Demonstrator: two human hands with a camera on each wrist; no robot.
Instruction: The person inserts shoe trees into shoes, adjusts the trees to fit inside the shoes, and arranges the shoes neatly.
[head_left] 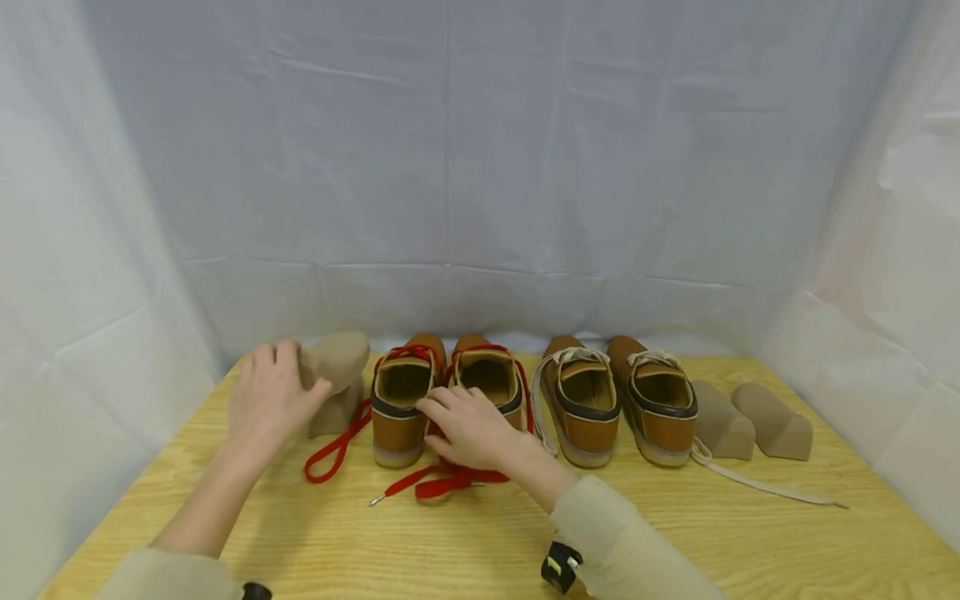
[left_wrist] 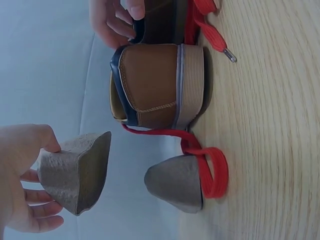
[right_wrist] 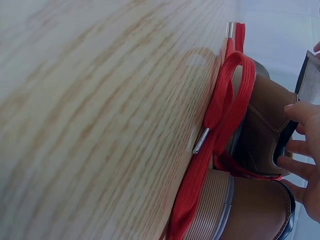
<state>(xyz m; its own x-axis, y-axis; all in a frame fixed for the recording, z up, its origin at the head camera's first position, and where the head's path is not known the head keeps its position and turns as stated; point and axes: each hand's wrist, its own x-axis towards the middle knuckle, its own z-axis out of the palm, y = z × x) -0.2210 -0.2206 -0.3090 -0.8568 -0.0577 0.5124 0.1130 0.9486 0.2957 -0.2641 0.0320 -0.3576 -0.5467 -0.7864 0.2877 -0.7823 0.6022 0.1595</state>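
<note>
My left hand holds a grey-brown moulded shoe insert above the table, left of the shoes. In the left wrist view, the thumb and fingers grip the raised insert by its sides, its hollow end exposed. Below it, a second insert stands beside a loop of red lace. My right hand lies over the pair of brown shoes with red laces. Its relaxed fingertips touch the collar of the left shoe, seen also in the right wrist view. The right red-laced shoe is partly covered by that hand.
To the right stand two brown shoes with cream laces, one lace trailing across the wooden table. Two more inserts lie at far right. Red lace ends lie before the shoes. White cloth hangs behind.
</note>
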